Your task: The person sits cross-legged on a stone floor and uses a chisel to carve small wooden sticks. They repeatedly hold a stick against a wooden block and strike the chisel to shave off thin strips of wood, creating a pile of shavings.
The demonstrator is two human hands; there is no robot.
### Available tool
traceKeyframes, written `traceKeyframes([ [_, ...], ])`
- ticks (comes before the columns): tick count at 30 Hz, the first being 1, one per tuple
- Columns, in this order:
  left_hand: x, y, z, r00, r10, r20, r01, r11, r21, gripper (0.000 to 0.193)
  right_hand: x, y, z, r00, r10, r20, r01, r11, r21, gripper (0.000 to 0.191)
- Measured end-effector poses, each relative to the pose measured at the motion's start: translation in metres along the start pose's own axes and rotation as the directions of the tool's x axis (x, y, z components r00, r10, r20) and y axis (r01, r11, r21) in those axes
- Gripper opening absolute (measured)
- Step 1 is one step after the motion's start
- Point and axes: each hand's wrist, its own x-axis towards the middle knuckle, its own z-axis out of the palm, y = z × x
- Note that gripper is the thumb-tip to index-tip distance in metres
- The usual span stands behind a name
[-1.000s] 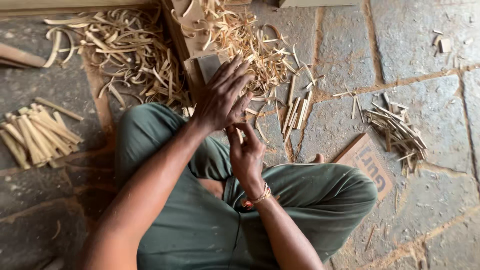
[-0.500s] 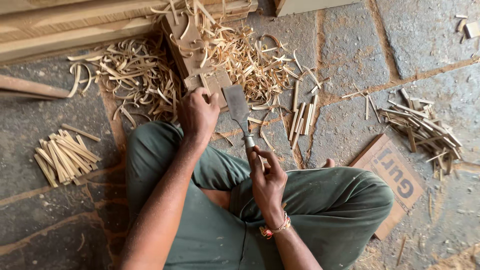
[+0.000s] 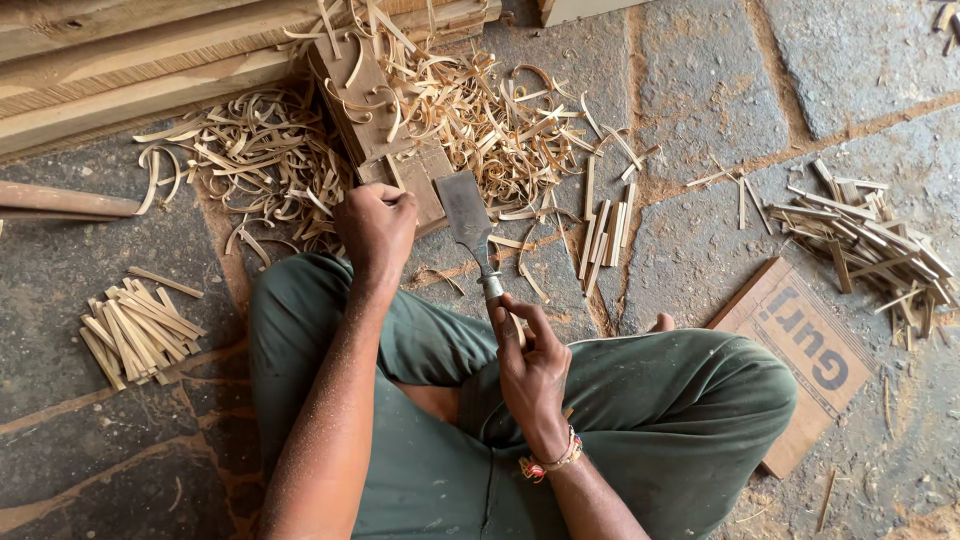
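Fingers of the right hand [image 3: 530, 372] wrap the handle of a broad chisel [image 3: 470, 225], blade pointing away toward the wooden block [image 3: 395, 150]; a second ago that hand was empty near the lap and no chisel showed, and half a second ago it was already gripped much as now. The left hand [image 3: 378, 228], which lay spread with open fingers a second ago, is now a closed fist at the near end of the block; what it pinches, if anything, cannot be told.

Rough grey stone floor [image 3: 700, 90] with sandy joints carries everything, and the person sits cross-legged on it in green trousers. Pale planks [image 3: 150, 50] lie along the far edge.

Curled, ribbon-thin wood shavings [image 3: 480, 110] heap over and around the block. Short flat sticks [image 3: 605, 225] lie just right of the chisel, a neat bundle of sticks [image 3: 135, 335] left of the knee, a loose pile of splints [image 3: 870, 235] far right, beside a brown cardboard piece [image 3: 800, 350].
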Motion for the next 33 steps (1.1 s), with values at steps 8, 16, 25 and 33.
traceKeyframes([
  [8, 0.003, -0.003, 0.002, 0.977, -0.172, 0.127, 0.189, 0.973, -0.134, 0.013, 0.0, -0.001, -0.001, 0.999, 0.041, -0.004, -0.041, 0.995, -0.089, 0.024],
  [16, 0.007, -0.005, -0.006, 0.94, -0.274, 0.203, 0.314, 0.928, -0.199, 0.018, 0.0, -0.004, -0.003, 1.0, 0.015, -0.011, -0.016, 0.996, -0.09, 0.026],
  [25, -0.054, 0.023, 0.011, 0.552, 0.832, -0.053, -0.801, 0.512, -0.31, 0.063, -0.021, -0.039, -0.037, 0.997, -0.035, 0.071, 0.038, 0.998, -0.044, 0.019],
  [33, -0.078, 0.031, 0.013, 0.528, 0.844, 0.094, -0.771, 0.523, -0.362, 0.065, -0.028, -0.062, -0.059, 0.981, 0.065, 0.185, -0.037, 0.988, -0.148, 0.022],
])
